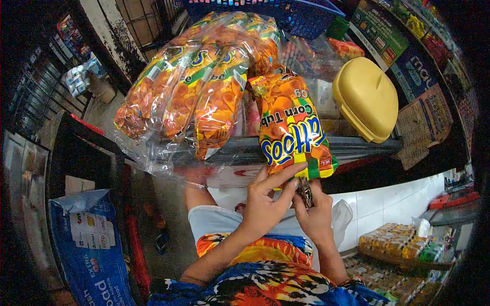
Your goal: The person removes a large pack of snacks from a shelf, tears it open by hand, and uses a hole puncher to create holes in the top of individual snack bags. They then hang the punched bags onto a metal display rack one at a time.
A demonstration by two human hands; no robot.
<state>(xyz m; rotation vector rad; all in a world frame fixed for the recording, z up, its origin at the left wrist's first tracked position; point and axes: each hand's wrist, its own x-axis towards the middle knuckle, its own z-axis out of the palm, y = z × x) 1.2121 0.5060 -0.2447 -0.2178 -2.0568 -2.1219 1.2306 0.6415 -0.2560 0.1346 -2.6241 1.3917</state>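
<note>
An upside-down bag of corn snacks, orange, green and yellow, lies over the edge of the counter with its near end toward me. My left hand pinches that near end, the index finger lying across the front and the thumb below. In my right hand is a small dark metal tool, held against the bag's near edge; its exact kind is partly hidden by the fingers. Left of the bag, a large clear plastic pack holds several more bags of the same snack.
A yellow lidded container stands on the right of the counter. Behind is a blue plastic basket. Brown cardboard hangs at the right edge. Packed drinks sit low on the right, and a blue printed sack is low left.
</note>
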